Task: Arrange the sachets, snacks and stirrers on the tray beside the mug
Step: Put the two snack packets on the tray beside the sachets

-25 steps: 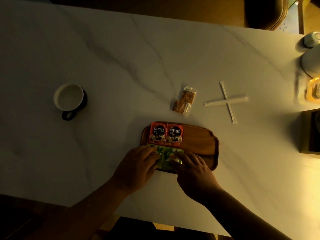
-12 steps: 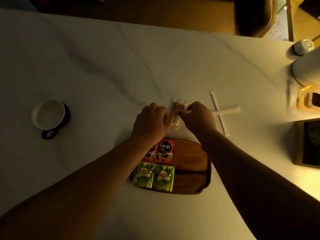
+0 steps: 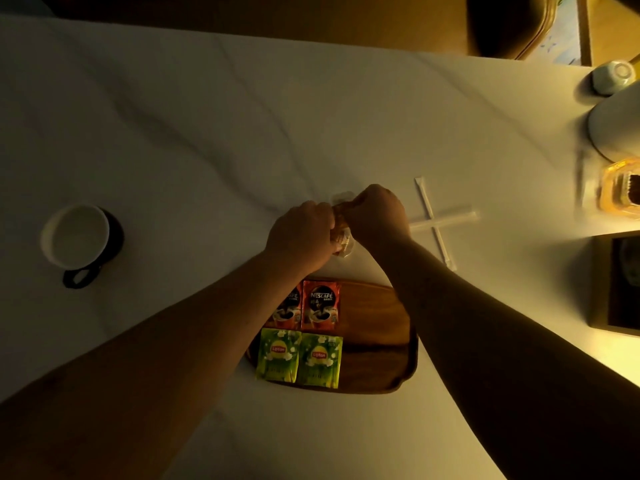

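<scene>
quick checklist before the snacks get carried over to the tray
1. Left hand closed on a snack packet: ok.
2. Right hand grip on the other packet: cannot tell, mostly hidden.
3. Bare space on the wooden tray right of the sachets: ok.
4. Nescafe sachets and Lipton sachets in neat rows: ok.
5. Stirrers on the tray: not ok, crossed on the table.

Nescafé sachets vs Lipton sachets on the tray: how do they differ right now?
Colour: the Nescafé sachets are red with a dark coffee picture; the Lipton sachets are yellow-green. Place: the Nescafé pair lies on the far side of the wooden tray, the Lipton pair on the near side, overhanging its near edge. View: the left forearm hides part of one Nescafé sachet; both Lipton sachets show fully. Shared: each pair lies flat, side by side, at the tray's left end.
</scene>
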Demonstrator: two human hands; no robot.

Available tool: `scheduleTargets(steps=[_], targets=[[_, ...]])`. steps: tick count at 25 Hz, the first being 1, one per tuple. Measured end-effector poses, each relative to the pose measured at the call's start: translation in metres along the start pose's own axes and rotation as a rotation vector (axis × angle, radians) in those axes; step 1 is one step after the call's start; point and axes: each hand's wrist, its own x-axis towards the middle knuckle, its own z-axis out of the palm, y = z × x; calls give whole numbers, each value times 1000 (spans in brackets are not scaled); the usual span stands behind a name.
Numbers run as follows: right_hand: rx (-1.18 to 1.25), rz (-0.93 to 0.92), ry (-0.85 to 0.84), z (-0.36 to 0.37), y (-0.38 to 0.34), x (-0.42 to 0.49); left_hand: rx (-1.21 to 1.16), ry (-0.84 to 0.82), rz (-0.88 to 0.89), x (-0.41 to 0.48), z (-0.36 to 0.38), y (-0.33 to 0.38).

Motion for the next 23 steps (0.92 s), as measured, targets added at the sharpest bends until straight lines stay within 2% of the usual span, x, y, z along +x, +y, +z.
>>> scheduleTargets(steps=[5, 8, 13, 16, 20, 23], targets=[[264, 47, 164, -21, 8, -16, -29, -97, -75, -3, -2, -3], [421, 99, 151, -40, 32, -52, -210, -51, -221, -18, -14, -5], [375, 194, -41, -27, 69, -131, -708, -42, -440, -82, -27, -5], [371, 274, -117, -13, 77, -152, -799, -70, -503, -122, -18, -4], [305, 219, -120, -6, 77, -153, -863, -133, -568, -155, -2, -5], [140, 156, -107, -1, 75, -152, -891, -163, -576, -167, 6, -1]])
